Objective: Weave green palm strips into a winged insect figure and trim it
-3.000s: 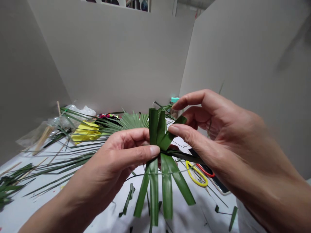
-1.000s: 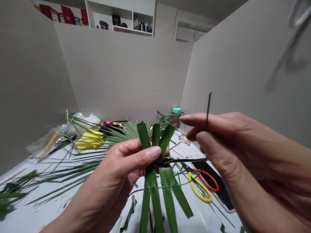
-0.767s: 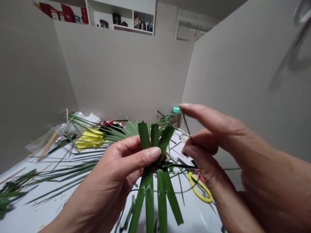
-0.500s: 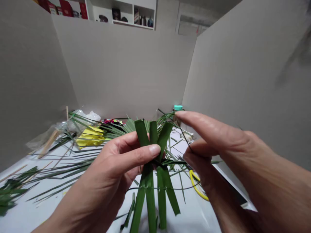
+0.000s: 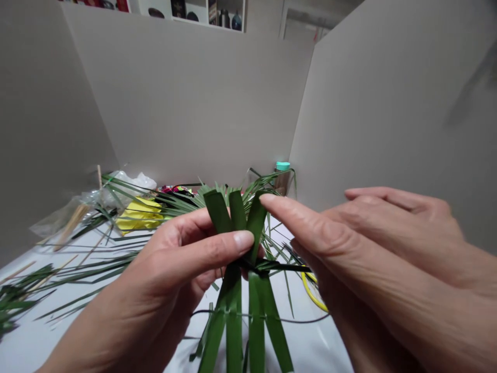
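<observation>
My left hand (image 5: 186,259) is closed around a bundle of green palm leaf strips (image 5: 234,300), its thumb pressed on the front where they cross. Short ends fan upward above the thumb; longer ends hang below. A dark, narrow leaf strip (image 5: 285,267) is wrapped at the crossing and runs right to the edge of my right hand (image 5: 330,233). That hand has its index finger stretched out, the tip touching or just beside the upper right strip end (image 5: 256,212). Its thumb is apart, partly hidden. A thin dark strand (image 5: 298,321) passes across the lower strips.
Long palm fronds (image 5: 116,269) spread over the white table (image 5: 155,357) on the left. Behind them lie a yellow crumpled piece (image 5: 140,215), clear plastic bags (image 5: 135,182) and thin sticks (image 5: 72,228). A teal-lidded bottle (image 5: 282,167) stands at the back. Yellow loop handles (image 5: 310,295) lie under my right hand.
My right hand has moved left and its index fingertip has come down to the upper right strip end. My left hand keeps its hold. The view has tilted slightly downward.
</observation>
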A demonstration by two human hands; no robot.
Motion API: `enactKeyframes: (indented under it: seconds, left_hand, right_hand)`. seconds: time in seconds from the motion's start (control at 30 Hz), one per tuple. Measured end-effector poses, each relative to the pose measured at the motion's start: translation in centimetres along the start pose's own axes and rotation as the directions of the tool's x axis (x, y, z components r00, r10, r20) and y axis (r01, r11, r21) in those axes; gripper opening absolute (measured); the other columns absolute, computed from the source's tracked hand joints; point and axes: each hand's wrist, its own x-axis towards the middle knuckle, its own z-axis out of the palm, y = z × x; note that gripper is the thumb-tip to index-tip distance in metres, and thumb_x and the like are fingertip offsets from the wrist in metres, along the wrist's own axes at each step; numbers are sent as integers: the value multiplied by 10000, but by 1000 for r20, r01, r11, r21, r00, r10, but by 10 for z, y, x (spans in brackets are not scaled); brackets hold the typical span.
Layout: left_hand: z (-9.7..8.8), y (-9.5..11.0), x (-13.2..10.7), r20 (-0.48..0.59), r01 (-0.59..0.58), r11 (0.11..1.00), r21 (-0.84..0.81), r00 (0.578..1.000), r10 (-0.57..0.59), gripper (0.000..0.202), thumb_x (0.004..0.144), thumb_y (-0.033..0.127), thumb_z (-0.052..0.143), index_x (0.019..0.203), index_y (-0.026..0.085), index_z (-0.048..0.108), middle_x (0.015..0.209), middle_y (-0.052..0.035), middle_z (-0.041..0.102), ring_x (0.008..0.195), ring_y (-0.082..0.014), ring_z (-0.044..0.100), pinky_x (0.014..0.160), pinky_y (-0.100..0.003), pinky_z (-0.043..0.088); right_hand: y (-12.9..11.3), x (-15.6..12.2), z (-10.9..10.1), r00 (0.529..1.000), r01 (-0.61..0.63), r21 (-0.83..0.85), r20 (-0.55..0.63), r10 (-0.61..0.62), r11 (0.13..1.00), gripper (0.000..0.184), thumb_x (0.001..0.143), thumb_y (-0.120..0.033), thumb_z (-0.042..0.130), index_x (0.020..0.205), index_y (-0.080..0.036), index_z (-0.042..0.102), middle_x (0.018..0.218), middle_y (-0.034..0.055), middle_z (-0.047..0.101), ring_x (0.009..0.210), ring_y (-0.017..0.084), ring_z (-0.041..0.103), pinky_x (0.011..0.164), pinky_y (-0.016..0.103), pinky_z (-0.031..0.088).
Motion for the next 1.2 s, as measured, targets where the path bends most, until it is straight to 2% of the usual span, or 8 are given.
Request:
enactKeyframes:
  seconds: [0.13, 0.27, 0.4, 0.6, 0.8, 0.9, 1.03, 1.2]
  left_hand:
    - [1, 0, 1, 45, 10, 1000, 22, 999, -11, 238, 656, 237, 874, 869, 305, 792, 996, 0, 806, 1058, -303, 722, 824, -361, 601]
    - [7, 5, 7, 171, -20, 999, -27, 985, 24, 375, 697, 328, 867, 1063, 299, 794, 908, -28, 812, 1073, -331, 733, 911, -405, 578]
    - [14, 10, 15, 211, -43, 998, -52, 976, 53, 413, 704, 352, 858, 1108, 307, 784, 885, -23, 817, 1072, -336, 741, 940, -421, 569]
    - [12, 9, 19, 226, -50, 997, -62, 972, 63, 417, 716, 353, 842, 1127, 310, 780, 890, -24, 821, 1101, -344, 737, 961, -435, 568]
    - [8, 6, 16, 239, -54, 996, -72, 969, 69, 410, 731, 330, 830, 1137, 313, 783, 896, -24, 824, 1128, -350, 731, 976, -447, 575]
    - [5, 2, 11, 217, -67, 996, -66, 973, 79, 313, 734, 287, 838, 1045, 315, 808, 886, -16, 823, 1059, -324, 757, 910, -409, 618]
    - [1, -3, 7, 136, -134, 990, -45, 981, 139, 198, 676, 232, 908, 833, 318, 824, 871, 37, 822, 817, -223, 794, 707, -270, 675]
    - [0, -3, 5, 97, -166, 986, -7, 981, 166, 179, 709, 225, 907, 834, 324, 826, 797, 57, 801, 722, -180, 782, 654, -228, 684]
  right_hand:
    - [-1, 2, 7, 995, -39, -67, -90, 33, 997, 478, 951, -263, 586, 1382, -467, 625, 882, 25, 729, 851, 284, 734, 713, 432, 631]
    - [-15, 6, 9, 985, 27, -71, -170, -39, 997, 371, 881, -137, 640, 1119, -420, 680, 780, -52, 710, 700, 194, 670, 955, 450, 521]
    - [-29, 9, 3, 992, 70, -100, -94, -79, 993, 320, 826, -63, 584, 1000, -307, 695, 628, -69, 664, 585, 161, 587, 1008, 512, 459]
    - [-37, 13, 3, 991, 47, -129, -117, -62, 991, 247, 772, -46, 567, 874, -133, 773, 669, 25, 734, 621, 192, 645, 973, 574, 479]
    - [-40, 15, 4, 996, 83, -301, 7, -85, 950, 255, 793, -64, 502, 688, -119, 728, 677, 53, 691, 622, 161, 606, 1001, 536, 459]
    - [-37, 15, 3, 995, 99, -359, 54, -85, 928, 260, 811, -79, 495, 618, -144, 656, 666, 41, 665, 622, 143, 599, 1012, 510, 451]
    - [-33, 14, 0, 992, 124, -345, 55, -111, 930, 199, 777, -45, 600, 621, -167, 619, 711, 23, 694, 625, 125, 594, 1028, 481, 450]
    - [-34, 14, -1, 995, 92, -232, -22, -100, 968, 216, 734, 14, 629, 807, -138, 765, 730, 27, 744, 617, 156, 620, 977, 519, 483]
